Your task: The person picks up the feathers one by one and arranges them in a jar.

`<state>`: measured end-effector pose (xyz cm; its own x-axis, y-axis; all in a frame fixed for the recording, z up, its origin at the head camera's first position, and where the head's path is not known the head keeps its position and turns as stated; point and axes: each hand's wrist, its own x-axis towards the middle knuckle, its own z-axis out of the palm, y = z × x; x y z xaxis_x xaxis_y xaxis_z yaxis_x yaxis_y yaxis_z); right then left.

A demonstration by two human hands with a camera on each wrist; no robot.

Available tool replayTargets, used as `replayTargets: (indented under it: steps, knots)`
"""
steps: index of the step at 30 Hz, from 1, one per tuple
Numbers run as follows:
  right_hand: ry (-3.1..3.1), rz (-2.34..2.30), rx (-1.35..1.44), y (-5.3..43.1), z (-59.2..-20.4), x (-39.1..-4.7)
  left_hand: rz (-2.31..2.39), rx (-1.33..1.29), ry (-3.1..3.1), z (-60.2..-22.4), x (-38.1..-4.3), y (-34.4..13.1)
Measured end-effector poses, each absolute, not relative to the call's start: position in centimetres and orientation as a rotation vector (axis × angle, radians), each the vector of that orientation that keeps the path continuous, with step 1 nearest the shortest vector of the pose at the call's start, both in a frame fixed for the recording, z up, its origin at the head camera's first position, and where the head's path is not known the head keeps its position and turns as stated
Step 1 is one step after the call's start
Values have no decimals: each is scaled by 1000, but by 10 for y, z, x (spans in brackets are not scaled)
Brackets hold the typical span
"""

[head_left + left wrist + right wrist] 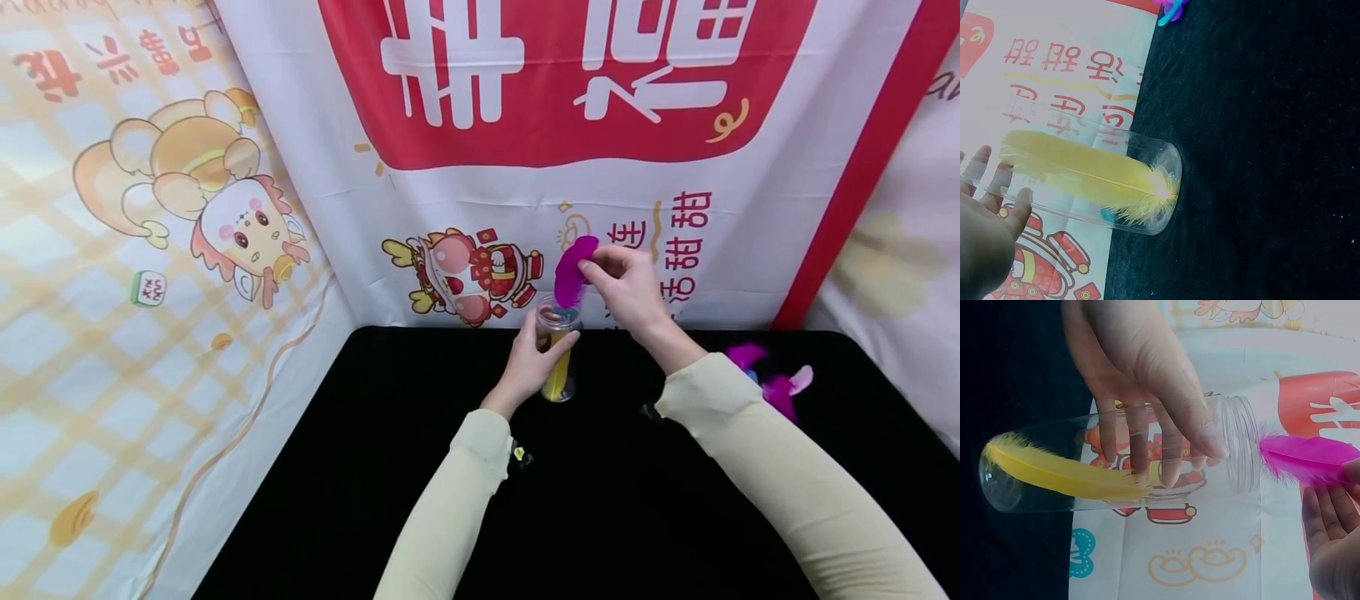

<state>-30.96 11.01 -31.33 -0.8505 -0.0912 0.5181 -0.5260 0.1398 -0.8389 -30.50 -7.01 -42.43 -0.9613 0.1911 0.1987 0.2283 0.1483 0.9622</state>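
My left hand (pixel 525 367) grips a clear, tall jar (pixel 1244 450) near its threaded neck, fingers and thumb around the wall. Inside the jar lies a single yellow feather (pixel 1079 164), its fluffy quill end down at the base. Above the open mouth, my right hand (pixel 633 287) pinches a magenta feather (pixel 573 268) by its broad end, between thumb and fingers. In the right wrist view, the feather's downy quill end is right at the jar's rim, pointing into the mouth.
A loose pile of magenta, blue and pale pink feathers (pixel 782 387) lies on the black table (pixel 600 517) to the right, partly behind my right sleeve. A printed white and red cloth (pixel 480 196) hangs right behind the table; another printed cloth (pixel 127 375) hangs at the left.
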Motion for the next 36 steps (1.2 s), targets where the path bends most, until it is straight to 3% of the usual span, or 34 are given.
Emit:
replayTargets:
  steps: [9,24,31,36]
  knots:
    - [-2128,1684,580,102,-295,-285,-1910,-428,-2372,-432,-308,-70]
    - [-2212,1688,617,101,-301,-283,-1903,-461,-2385,-429,-305,-73]
    - [-2224,1700,617,104,-330,-313,-1889,-456,-2378,-435,-308,-74]
    - [-2214,1707,630,104,-336,-316,-1879,-453,-2382,-436,-309,-73]
